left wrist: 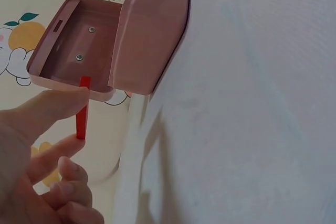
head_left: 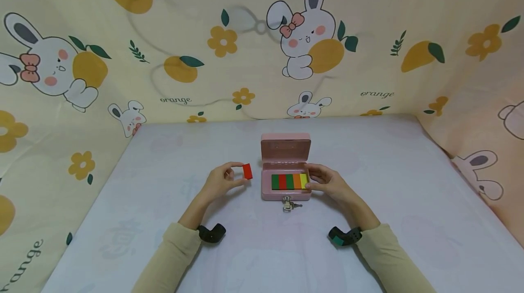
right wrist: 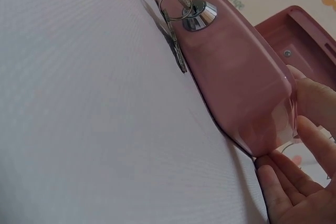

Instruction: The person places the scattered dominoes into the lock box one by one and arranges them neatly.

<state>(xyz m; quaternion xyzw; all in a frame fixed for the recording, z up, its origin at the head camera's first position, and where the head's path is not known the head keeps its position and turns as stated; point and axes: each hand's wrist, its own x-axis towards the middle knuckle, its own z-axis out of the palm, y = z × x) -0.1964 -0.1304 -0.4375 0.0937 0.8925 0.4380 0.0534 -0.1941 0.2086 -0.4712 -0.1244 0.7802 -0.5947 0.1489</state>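
Note:
A small pink metal cash box (head_left: 275, 196) stands on the table with its lid (head_left: 285, 150) raised. Inside, several coloured blocks (head_left: 289, 181) lie side by side: green, red, orange and yellow. Left of the box, my left hand (head_left: 221, 181) pinches a red block (head_left: 247, 171) by its edges between thumb and index finger, above the table. My right hand (head_left: 329, 183) grips the box's right end; thumb and a finger reach over the rim beside the yellow block, while other fingers touch the outer wall low down. Their tips inside are hidden in the right wrist view.
Keys on a ring (head_left: 292, 204) hang from the lock at the box's front. A white cloth covers the table (head_left: 262, 247). Behind and at the sides hangs a cream curtain (head_left: 254, 70) printed with rabbits and oranges. Each wrist wears a black camera band (head_left: 212, 233).

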